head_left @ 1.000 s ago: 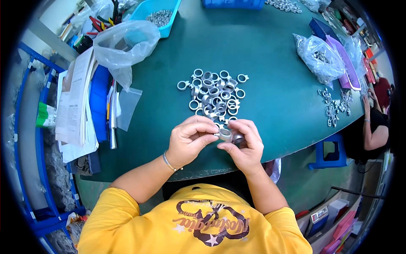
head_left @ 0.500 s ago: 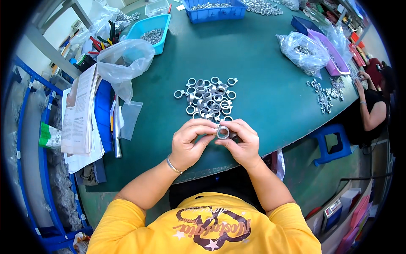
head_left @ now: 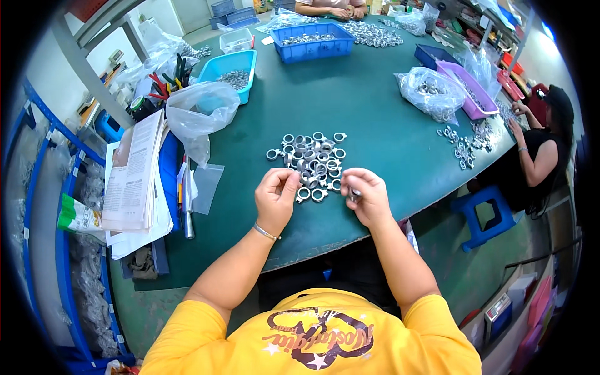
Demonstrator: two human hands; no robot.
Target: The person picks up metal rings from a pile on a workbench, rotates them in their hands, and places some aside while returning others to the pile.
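Note:
A heap of grey metal rings (head_left: 314,159), each with a small lug on its side, lies on the green tabletop in front of me. My left hand (head_left: 277,200) is at the heap's near left side, thumb and fingers pinched together; whatever is between the tips is too small to make out. To the right of the heap, my right hand (head_left: 367,197) is curled around a metal ring (head_left: 355,196), which shows only partly beneath the fingers.
Papers (head_left: 134,178), a clear bag (head_left: 203,112) and a turquoise bin (head_left: 247,65) line the left side. Farther back stands a blue crate (head_left: 312,49) of metal parts. At right are a bagged batch (head_left: 431,94), a purple tray (head_left: 472,94), and a seated co-worker (head_left: 540,150).
My hands have moved apart. The ring they held together at the table's near side is gone from between them; my right hand now encloses a ring. The view has tilted up.

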